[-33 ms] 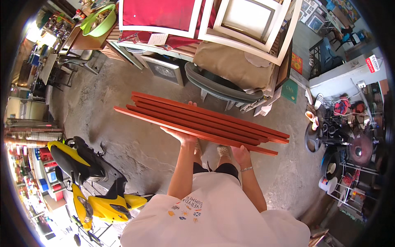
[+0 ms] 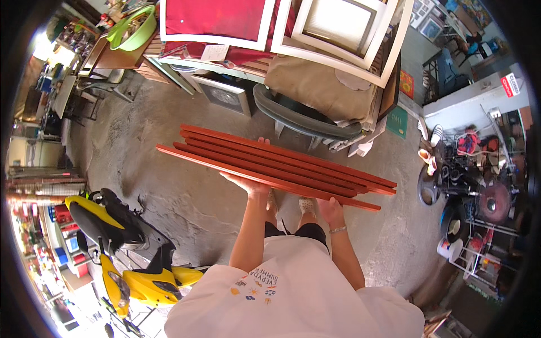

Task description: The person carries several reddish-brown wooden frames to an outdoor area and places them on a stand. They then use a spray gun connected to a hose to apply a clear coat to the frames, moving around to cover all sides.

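Note:
Several long reddish-brown wooden strips [image 2: 270, 163] lie side by side in a bundle, held out in front of my body above the floor. The bundle slants, its left end farther from me than its right. My left hand [image 2: 248, 183] carries it from below near the middle, with fingertips showing past the far edge. At the near edge, toward the right end, my right hand [image 2: 331, 210] grips the strips with its thumb up against the side. Most fingers of both hands are hidden under the wood.
Ahead, a table bears white frames [image 2: 332, 50] and red cloth [image 2: 217, 19]. A grey plastic chair [image 2: 304, 121] stands before it, beside a leaning picture frame [image 2: 224, 96]. On the left is a yellow and black motorcycle [image 2: 149, 284]; shoes [image 2: 428, 160] and a rack are at right.

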{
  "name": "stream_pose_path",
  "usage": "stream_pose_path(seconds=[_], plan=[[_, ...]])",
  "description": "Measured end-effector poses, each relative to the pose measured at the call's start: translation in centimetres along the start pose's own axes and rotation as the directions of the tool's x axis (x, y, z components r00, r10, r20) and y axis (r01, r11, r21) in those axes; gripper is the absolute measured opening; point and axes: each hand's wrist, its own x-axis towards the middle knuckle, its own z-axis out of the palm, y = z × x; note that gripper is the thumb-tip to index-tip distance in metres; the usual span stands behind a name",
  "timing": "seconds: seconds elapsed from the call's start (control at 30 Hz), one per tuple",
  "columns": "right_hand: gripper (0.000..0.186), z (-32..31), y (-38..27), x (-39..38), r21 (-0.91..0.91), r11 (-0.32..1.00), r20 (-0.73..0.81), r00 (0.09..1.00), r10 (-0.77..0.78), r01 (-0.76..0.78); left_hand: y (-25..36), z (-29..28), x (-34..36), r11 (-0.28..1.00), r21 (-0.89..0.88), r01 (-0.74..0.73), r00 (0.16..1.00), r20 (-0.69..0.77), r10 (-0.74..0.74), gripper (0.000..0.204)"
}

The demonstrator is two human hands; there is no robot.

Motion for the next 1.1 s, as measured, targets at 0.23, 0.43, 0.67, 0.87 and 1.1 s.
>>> stream_pose_path(seconds=[0.23, 0.43, 0.67, 0.87, 1.1], plan=[[0.06, 8.1, -4.6, 3.4, 0.641, 0.762, -0.128, 0.992, -0.017, 0.096, 0.8, -1.8, 4.3, 0.995, 0.027, 0.092, 0.995, -0.05, -0.09, 0.108], [0.059, 4.3, -2.4, 4.4, 0.679, 0.729, -0.147, 0.989, 0.024, 0.083, -1.7, -2.7, 6.4, 0.989, -0.085, 0.121, 0.993, 0.012, -0.12, 0.104], [0.054, 3.6, -2.5, 6.6, 0.652, 0.75, -0.181, 0.983, 0.017, 0.107, -3.3, -3.1, 7.8, 0.995, -0.051, 0.089, 0.996, 0.015, -0.088, 0.094], [0.061, 1.5, -1.4, 7.6, 0.709, 0.688, -0.199, 0.98, -0.016, 0.155, -4.9, -5.9, 8.7, 0.972, -0.138, 0.188, 0.982, 0.008, -0.189, 0.079], [0.069, 2.2, -2.2, 8.6, 0.681, 0.703, -0.32, 0.947, 0.034, 0.205, -5.8, -8.1, 9.0, 0.931, -0.258, 0.257, 0.964, 0.008, -0.264, 0.069]])
